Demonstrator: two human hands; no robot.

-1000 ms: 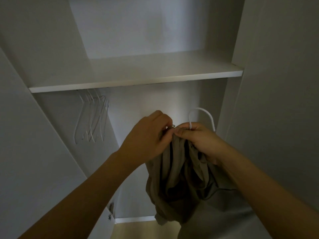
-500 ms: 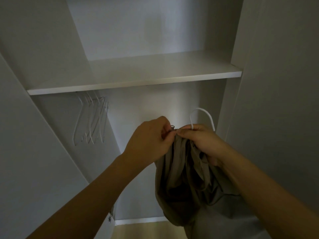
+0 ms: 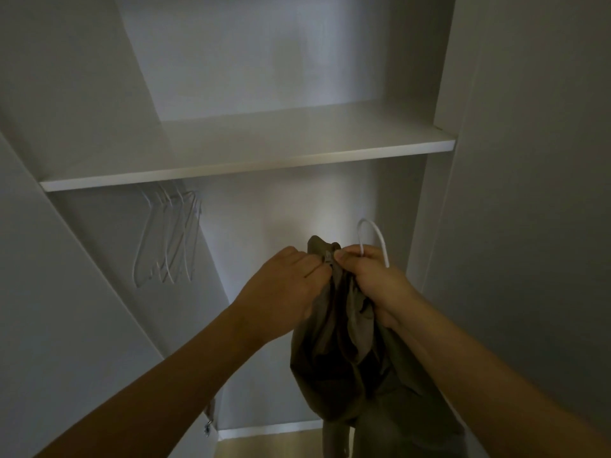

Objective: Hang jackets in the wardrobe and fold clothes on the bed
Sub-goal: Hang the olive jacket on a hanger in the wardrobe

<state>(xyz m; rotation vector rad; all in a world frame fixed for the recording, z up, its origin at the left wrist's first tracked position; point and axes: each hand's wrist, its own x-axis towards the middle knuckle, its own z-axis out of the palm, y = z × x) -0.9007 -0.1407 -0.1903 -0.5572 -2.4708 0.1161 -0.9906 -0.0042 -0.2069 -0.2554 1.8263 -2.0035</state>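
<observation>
Both hands together at jacket [image 3: 344, 352] collar: L hand [image 3: 284, 292] pinches fabric, R hand [image 3: 370, 279] grips it w/ hanger [image 3: 372, 236]

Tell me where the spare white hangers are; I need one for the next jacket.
The spare white hangers hang bunched at the upper left of the head view, just under the wardrobe shelf, well left of the left hand.

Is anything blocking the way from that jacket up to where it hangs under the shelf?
Nothing visible does. The jacket and its hanger are held below the shelf; the empty hangers hang off to the left. The rail itself is hidden.
</observation>
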